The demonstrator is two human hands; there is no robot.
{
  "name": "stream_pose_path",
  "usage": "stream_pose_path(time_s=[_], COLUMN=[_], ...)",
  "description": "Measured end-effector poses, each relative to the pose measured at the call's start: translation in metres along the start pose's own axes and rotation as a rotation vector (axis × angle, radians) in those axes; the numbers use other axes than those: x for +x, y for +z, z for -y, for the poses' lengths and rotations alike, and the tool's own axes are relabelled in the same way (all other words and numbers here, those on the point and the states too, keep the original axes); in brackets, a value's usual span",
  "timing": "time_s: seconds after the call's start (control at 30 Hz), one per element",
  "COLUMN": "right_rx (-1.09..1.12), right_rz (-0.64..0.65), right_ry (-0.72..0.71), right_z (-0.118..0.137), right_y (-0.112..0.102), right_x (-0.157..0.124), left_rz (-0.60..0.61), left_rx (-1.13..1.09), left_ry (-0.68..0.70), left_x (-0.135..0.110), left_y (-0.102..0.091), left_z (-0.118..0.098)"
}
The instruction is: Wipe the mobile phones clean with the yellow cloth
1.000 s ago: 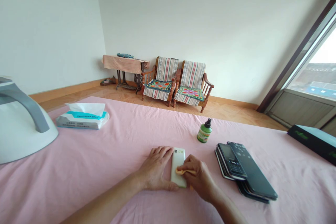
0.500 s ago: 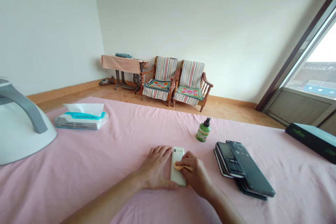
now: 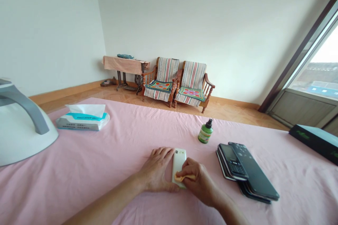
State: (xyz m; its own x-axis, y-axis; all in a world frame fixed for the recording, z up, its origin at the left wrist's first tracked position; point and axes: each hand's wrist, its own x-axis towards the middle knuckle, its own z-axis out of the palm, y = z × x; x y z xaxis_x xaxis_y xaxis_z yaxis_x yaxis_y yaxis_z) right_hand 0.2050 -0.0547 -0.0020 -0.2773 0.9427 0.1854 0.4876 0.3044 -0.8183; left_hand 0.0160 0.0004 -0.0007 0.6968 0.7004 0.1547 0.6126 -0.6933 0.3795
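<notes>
A white phone lies on the pink cloth with its camera side up. My left hand holds it along the left side, fingertips at the upper edge and thumb by the lower end. Between the thumb and fingers of my right hand is a folded orange-yellow cloth, pressed on the lower part of the phone's back. Right of that hand, a keypad phone sits on another phone, partly over a stack of larger dark phones.
A green spray bottle stands beyond my hands. Left are a tissue pack and a white kettle-like appliance with a grey handle. A dark box sits far right on the pink cloth. Two chairs stand beyond the table.
My right hand has moved the cloth down the phone's back, from about the middle toward the lower end. My left hand stays at the phone's left side.
</notes>
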Motion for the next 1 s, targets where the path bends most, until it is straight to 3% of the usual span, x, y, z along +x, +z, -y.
stream_pose_path(time_s=[0.2,0.4,0.6,0.67,0.83,1.0], right_rx=[-0.065,0.002,-0.094,-0.091,0.042,0.004], right_rz=[-0.157,-0.011,-0.170,-0.154,0.053,-0.023], right_ry=[-0.004,0.000,-0.026,-0.028,-0.026,-0.023], right_z=[-0.008,-0.003,-0.004,-0.003,0.000,0.000], right_y=[0.006,0.002,0.007,0.007,0.001,0.007], right_x=[0.006,0.003,0.009,0.009,-0.001,0.002], left_rz=[0.009,-0.020,-0.004,-0.004,-0.018,-0.030], left_rx=[0.016,-0.004,0.019,0.018,0.003,0.018], left_ry=[-0.002,0.003,0.004,0.004,0.000,0.003], left_x=[0.001,0.001,0.000,0.000,0.001,0.001], left_y=[-0.001,0.001,0.001,0.000,0.001,0.002], left_z=[-0.001,0.001,0.001,0.000,-0.001,-0.001])
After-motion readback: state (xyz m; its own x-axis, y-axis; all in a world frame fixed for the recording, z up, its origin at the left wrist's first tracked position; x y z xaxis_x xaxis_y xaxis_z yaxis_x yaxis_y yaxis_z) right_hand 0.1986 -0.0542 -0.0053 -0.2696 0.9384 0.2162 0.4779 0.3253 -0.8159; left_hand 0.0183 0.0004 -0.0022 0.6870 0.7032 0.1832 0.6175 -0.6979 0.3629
